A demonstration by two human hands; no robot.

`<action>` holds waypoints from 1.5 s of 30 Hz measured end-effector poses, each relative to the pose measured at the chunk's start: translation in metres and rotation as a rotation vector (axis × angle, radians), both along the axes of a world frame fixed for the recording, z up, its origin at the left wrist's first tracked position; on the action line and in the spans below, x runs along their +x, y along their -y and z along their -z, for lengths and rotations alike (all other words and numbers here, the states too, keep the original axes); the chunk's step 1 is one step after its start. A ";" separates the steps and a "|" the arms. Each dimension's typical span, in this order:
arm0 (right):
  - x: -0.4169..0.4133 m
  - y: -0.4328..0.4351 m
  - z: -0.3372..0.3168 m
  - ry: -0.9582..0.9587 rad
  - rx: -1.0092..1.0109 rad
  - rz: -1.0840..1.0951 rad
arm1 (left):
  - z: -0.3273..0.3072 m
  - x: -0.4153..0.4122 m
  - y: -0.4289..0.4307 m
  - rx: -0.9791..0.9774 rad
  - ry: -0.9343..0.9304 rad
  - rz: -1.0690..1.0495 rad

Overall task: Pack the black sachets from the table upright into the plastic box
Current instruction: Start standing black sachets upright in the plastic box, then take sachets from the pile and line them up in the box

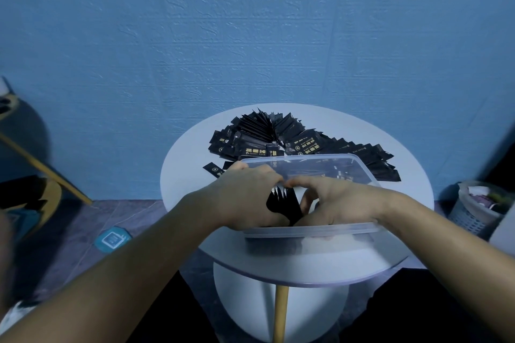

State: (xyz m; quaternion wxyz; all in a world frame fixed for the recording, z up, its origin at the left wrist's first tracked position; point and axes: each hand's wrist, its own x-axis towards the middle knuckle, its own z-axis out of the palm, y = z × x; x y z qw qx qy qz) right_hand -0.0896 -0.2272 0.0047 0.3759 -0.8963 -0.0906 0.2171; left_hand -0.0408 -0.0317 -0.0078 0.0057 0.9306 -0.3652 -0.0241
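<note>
in front of a blue wall (250,36) stands a round white table (278,267), and on its near half sits a clear plastic box (320,159). behind the box, on the far side of the table, a pile of black sachets (278,136) lies fanned out. both hands reach inside the box: the left hand (245,198) and the right hand (342,200) meet fingertip to fingertip, each with fingers curled around a bunch of sachets (284,202) standing upright between them. one loose sachet (213,170) lies on the table just left of the box.
</note>
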 end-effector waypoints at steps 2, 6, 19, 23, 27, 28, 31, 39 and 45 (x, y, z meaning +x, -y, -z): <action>0.001 0.001 0.001 0.009 0.001 0.000 | 0.000 -0.001 0.000 0.023 0.001 -0.006; 0.003 0.004 0.004 -0.004 -0.007 0.047 | -0.003 -0.003 0.003 0.100 0.016 -0.023; 0.006 0.008 0.009 -0.017 0.007 0.005 | 0.000 -0.003 -0.001 0.076 0.002 0.015; 0.004 0.008 0.008 -0.041 0.010 -0.040 | -0.004 -0.004 0.001 0.129 0.024 0.022; 0.003 0.007 0.008 -0.056 0.026 -0.013 | -0.009 -0.006 0.004 0.186 0.057 0.038; 0.004 0.006 0.009 -0.063 0.040 -0.015 | -0.010 -0.006 0.005 0.179 0.056 0.047; 0.004 0.006 0.009 -0.077 0.068 -0.046 | -0.011 -0.006 0.010 0.160 0.019 0.049; 0.009 0.012 0.011 0.023 -0.059 -0.093 | -0.008 -0.007 0.011 0.156 -0.003 0.058; 0.014 0.019 -0.002 0.175 -0.295 -0.072 | -0.007 -0.008 0.008 0.067 -0.035 0.065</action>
